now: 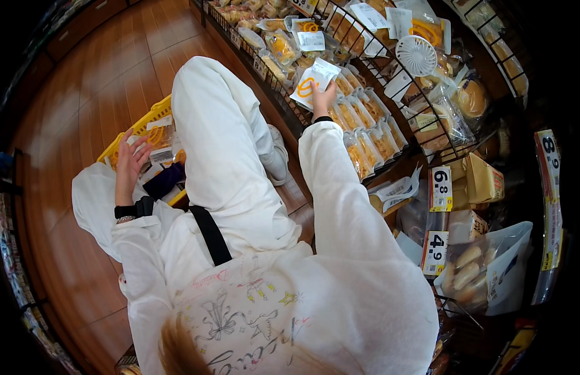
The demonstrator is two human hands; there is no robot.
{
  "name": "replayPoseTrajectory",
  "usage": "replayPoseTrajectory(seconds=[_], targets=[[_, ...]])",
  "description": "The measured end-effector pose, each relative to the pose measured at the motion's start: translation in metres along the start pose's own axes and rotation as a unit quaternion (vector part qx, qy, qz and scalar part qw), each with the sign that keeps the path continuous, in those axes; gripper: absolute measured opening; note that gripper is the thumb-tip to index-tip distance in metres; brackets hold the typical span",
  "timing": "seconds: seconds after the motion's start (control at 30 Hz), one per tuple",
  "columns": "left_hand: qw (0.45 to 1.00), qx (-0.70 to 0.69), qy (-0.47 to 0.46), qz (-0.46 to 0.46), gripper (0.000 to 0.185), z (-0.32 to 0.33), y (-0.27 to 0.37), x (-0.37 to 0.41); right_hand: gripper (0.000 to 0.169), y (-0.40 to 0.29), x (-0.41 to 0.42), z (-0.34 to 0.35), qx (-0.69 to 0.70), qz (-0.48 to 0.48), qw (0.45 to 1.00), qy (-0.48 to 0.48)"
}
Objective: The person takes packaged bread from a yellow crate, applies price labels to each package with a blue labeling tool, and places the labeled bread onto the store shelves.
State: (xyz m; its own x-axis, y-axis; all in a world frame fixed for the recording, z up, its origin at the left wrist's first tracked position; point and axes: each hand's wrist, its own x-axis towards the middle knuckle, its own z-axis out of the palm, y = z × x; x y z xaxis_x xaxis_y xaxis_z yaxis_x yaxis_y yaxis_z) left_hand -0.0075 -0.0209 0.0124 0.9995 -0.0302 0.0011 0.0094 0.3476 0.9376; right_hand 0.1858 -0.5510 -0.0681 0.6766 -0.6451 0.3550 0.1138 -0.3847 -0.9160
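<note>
My right hand [323, 97] grips a white packet with an orange logo [313, 77], held over the lower shelf beside rows of clear-wrapped pastries [362, 110]. My left hand [132, 157] is raised above a yellow plastic basket [135, 125], palm up, fingers spread and nothing in it. In the basket lie clear packs with orange logos [157, 133] and a dark purple item [164, 182]. My leg and left arm hide part of the basket.
A black wire rack [402, 70] carries bagged bread [472, 98] above the lower shelf. Price tags [441, 188] line the right side, near a bag of rolls [470, 272]. A white round fan grille [416, 56] sits by the rack. Wooden flooring [125, 79] extends on the left.
</note>
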Motion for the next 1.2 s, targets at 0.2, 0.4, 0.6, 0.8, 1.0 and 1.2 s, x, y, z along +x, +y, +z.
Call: replayPoseTrajectory(seconds=[0.2, 0.4, 0.6, 0.8, 1.0, 1.2], targets=[[1.0, 0.017, -0.004, 0.011, 0.053, -0.001, -0.002, 0.0, 0.065, -0.007, -0.002, -0.008, -0.09, -0.102, 0.99, 0.024], [1.0, 0.016, -0.002, 0.005, 0.052, -0.002, -0.004, 0.001, 0.071, -0.013, -0.026, -0.006, -0.348, -0.128, 0.914, -0.164], [1.0, 0.013, -0.005, -0.003, 0.051, 0.002, -0.002, -0.003, 0.075, -0.001, -0.027, -0.003, -0.402, -0.175, 0.876, -0.199], [1.0, 0.01, 0.007, -0.018, 0.051, 0.006, 0.001, -0.004, 0.071, -0.002, -0.028, -0.012, -0.331, -0.131, 0.919, -0.17], [0.999, 0.028, 0.007, -0.027, 0.051, 0.013, 0.005, -0.007, 0.067, -0.007, -0.035, -0.036, -0.347, -0.168, 0.889, -0.248], [0.998, 0.042, 0.008, -0.037, 0.05, 0.012, 0.002, -0.006, 0.058, -0.008, -0.029, -0.017, -0.448, -0.202, 0.835, -0.249]])
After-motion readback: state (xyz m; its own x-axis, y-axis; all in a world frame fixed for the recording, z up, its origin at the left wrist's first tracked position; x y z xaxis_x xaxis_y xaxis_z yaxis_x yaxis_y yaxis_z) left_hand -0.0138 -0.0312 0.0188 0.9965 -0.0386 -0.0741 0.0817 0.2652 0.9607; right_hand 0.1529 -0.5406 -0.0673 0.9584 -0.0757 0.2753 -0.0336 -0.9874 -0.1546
